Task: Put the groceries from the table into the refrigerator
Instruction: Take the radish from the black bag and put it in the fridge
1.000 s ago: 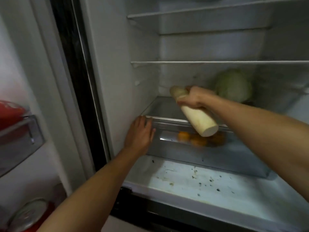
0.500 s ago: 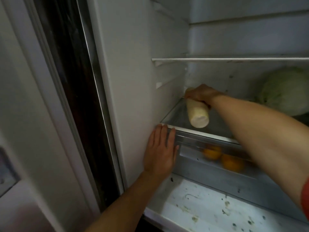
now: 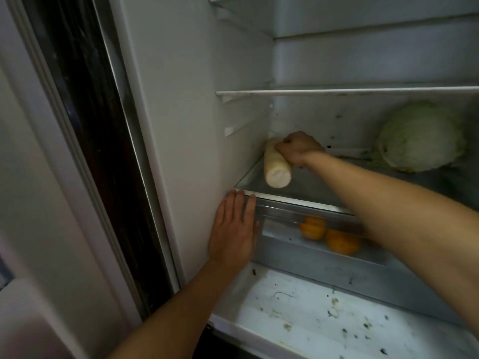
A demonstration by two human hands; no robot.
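**Right hand grips radish on the glass shelf, left hand flat at the drawer corner**

Centre of the frame: the right hand [image 3: 298, 149] reaches deep into the refrigerator [image 3: 181, 99], fingers curled over the far half of a white radish [image 3: 276, 168] and clenched round it from above. The radish lies lengthwise at the left end of the glass shelf [image 3: 324, 186], close against the inner side wall, its flat cut end facing the camera. That near end appears to sit on the glass; whether the far end rests there too is hidden by the hand.

Lower centre-left: the left hand [image 3: 234, 229] is spread flat, fingers straight and together, pointing up. Its palm presses where the side wall meets the left corner of the crisper drawer [image 3: 324, 268], fingertips touching the front edge of the glass shelf. It holds nothing.

Right of the frame: a pale green cabbage [image 3: 421, 136] sits at the back of the same shelf, well apart from the radish. Beneath the right forearm, oranges [image 3: 313, 228] show through the clear front of the drawer. An upper shelf [image 3: 337, 92] crosses the frame above the hand. Bottom right, the white ledge [image 3: 311, 320] below the drawer is speckled with dark spots.
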